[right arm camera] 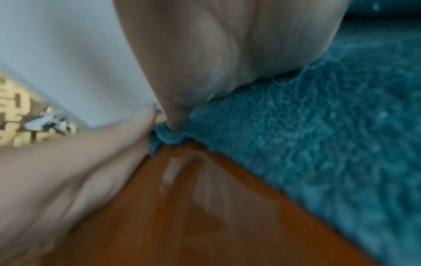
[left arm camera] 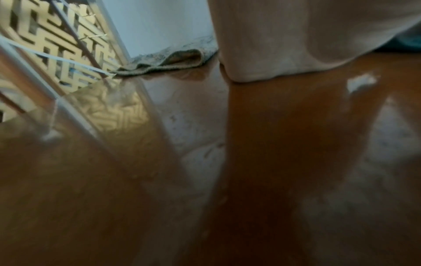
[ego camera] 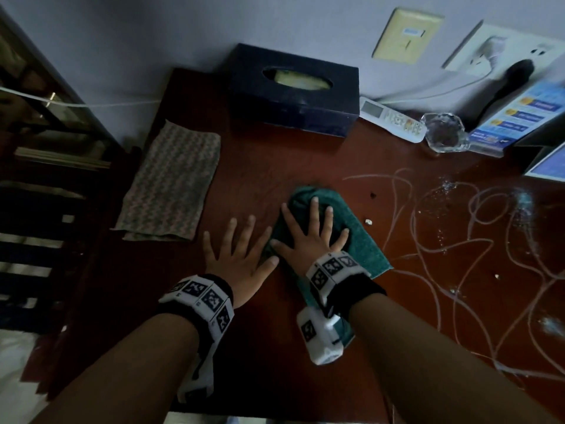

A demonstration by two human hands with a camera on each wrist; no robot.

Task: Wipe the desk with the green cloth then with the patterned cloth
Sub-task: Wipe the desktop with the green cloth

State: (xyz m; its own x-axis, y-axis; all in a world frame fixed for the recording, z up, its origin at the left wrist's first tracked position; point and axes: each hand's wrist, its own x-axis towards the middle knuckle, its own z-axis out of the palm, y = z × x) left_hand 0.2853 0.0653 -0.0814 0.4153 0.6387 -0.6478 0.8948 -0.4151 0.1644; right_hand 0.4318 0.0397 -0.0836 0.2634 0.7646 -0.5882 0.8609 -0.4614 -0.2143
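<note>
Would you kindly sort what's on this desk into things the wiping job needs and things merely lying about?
For the job: green cloth under the right hand; patterned cloth; desk; left hand.

Lying about: tissue box; remote control; glass ashtray; leaflets.

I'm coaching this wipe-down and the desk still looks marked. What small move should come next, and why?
Probably slide the right hand, pressed flat on the green cloth, rightward: white scribbles and crumbs lie there. The left hand rests flat on bare desk.
</note>
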